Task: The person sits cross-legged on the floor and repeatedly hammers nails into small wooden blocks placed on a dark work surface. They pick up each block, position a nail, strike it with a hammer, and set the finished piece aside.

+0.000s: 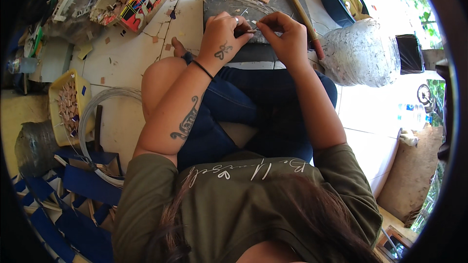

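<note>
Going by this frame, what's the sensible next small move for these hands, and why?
Probably a slight inward nudge of the right hand while the left hand stays steady. The left fingertips seem to pinch a small piece, and the right thumb and forefinger are right beside it; whether they grip anything is too small to tell.

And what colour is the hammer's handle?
The handle is yellowish-brown with a reddish end, best seen in the head view.

Two hands (225, 34) (287, 34) — one hammer (301, 11)
</note>
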The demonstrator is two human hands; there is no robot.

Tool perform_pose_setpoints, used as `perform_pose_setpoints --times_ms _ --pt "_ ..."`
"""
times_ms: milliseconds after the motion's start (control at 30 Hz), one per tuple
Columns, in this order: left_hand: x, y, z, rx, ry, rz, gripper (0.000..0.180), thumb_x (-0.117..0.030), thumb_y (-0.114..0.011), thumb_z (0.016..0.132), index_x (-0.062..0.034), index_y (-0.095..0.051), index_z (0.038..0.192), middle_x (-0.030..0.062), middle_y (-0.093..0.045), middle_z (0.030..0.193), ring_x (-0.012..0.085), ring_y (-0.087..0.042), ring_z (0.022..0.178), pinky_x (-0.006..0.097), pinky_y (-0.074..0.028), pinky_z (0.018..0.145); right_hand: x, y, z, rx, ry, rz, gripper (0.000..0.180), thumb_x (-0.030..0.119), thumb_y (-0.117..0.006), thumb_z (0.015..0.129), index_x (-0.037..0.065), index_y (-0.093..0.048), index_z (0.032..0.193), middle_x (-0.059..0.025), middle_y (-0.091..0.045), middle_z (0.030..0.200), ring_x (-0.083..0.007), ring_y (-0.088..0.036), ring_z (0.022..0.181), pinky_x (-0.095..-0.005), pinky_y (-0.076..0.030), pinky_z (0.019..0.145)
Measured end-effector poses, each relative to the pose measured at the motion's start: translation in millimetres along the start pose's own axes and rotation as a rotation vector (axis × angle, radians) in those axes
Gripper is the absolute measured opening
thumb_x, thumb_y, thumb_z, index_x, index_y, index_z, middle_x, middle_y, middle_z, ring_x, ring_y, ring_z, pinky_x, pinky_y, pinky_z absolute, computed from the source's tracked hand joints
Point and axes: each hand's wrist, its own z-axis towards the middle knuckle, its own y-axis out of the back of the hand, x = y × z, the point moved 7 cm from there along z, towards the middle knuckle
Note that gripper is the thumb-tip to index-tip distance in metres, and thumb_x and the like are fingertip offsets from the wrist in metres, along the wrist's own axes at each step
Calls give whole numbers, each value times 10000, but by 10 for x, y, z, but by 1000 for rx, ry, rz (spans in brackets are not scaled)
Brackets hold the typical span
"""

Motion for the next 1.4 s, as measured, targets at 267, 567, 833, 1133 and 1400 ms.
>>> perform_pose_setpoints --times_ms 267,567,833,1133,1400 --pt "-1 -5 -12 -9 1 -7 123 -165 -762 717 -100 -697 798 36 -638 705 225 -584 758 366 -413 788 118 -42 64 110 107 -150 113 80 -699 795 -3 -660 861 -113 -697 799 -194 -697 761 -295 -533 723" --pt "-117 25 22 -75 -64 -127 118 -144 -726 757 -40 -671 773 68 -636 740 247 -597 720 364 -457 709 155 -74 116 133 123 -189 129 130 -681 772 30 -667 852 -135 -672 785 -284 -665 703 -352 -523 663" --pt "-212 32 16 -152 -227 -152 88 -65 -672 793 -10 -634 736 97 -607 736 289 -592 710 367 -466 664 -437 610 123 -112 -86 -866 385 330 -649 865 50 -627 1128 -173 -615 1097 -328 -606 1024 -400 -478 874" --pt "-180 2 18 -99 -184 -183 90 -46 -676 786 -2 -622 731 99 -595 731 283 -589 696 364 -462 648 -820 823 -102 -5 -206 -963 282 183 -482 961 42 -551 1196 -155 -589 1037 -280 -644 862 -397 -521 748" --pt "-196 -11 18 -101 -228 -158 94 -43 -671 812 -3 -602 762 87 -560 720 227 -561 641 312 -447 604 191 822 -963 236 -470 -41 422 93 -446 981 154 -455 1398 -98 -575 806 -161 -591 606 -292 -490 599"
